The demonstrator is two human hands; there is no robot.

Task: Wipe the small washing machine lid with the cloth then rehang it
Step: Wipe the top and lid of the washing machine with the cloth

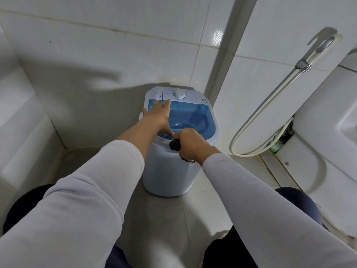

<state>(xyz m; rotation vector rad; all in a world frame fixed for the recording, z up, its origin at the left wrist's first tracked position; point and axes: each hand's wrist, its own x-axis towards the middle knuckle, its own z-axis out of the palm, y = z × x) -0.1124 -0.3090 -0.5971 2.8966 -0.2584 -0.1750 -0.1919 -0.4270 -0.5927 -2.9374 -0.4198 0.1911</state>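
Hose point(257, 120) hangs right of washing machine point(170, 171).

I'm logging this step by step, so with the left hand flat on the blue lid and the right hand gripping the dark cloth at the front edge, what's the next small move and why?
Probably sweep the cloth back across the blue lid. The right hand holds it bunched at the near rim, so most of the lid seems unreached, while the left hand lies flat on the lid's left side.
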